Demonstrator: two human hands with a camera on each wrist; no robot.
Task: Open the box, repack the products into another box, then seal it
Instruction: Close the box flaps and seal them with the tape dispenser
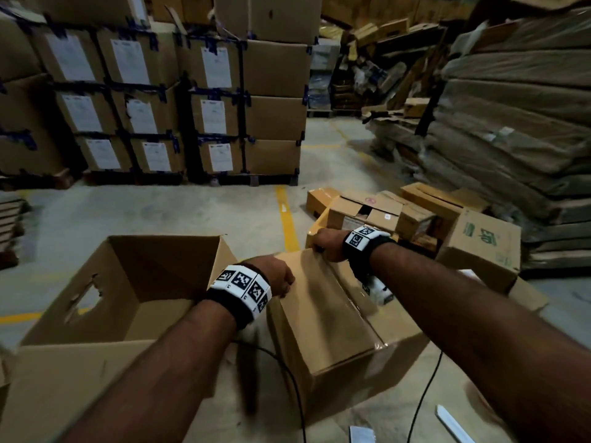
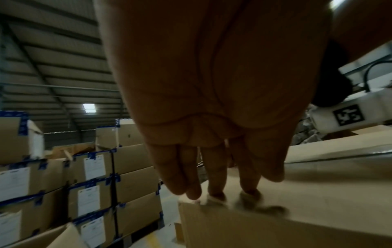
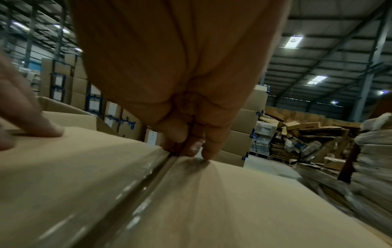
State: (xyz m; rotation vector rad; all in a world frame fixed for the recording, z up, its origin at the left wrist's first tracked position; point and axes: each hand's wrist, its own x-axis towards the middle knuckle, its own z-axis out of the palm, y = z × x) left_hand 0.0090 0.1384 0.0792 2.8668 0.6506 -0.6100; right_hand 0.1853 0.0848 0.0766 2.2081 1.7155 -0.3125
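We are bent over a closed box [image 1: 323, 318] on the concrete floor [image 1: 160, 212], its two top flaps joined by a strip of clear tape [image 3: 135, 189] along the middle seam. Just to the left of it, almost touching, stands an open box [image 1: 105, 308] with its flaps up, a torn hand-hole in its left wall, and nothing that we can see inside.

Our left hand [image 1: 275, 276] rests on the near left part of the closed box's top. From the left wrist camera its fingers [image 2: 214, 176] are straight and held together, their tips pressing flat on the cardboard at the far edge; nothing is held in it.

Our right hand [image 1: 326, 246] is at the far end of the seam. From the right wrist camera its fingertips [image 3: 210, 149] are bunched and curled down onto the end of the tape, right where the two flaps meet the far edge. They seem to pinch or pick at the tape, though the blur keeps us from being sure that the tape is truly caught between them.

Both wrists wear white bands with black square markers. Two black cables [image 1: 287, 372] trail over the floor near us. Beyond the right hand lies a heap of smaller boxes [image 1: 415, 215]. Stacked cartons [image 1: 153, 100] with white paper labels stand on the far left, and flattened cardboard [image 1: 518, 129] is piled at the right.
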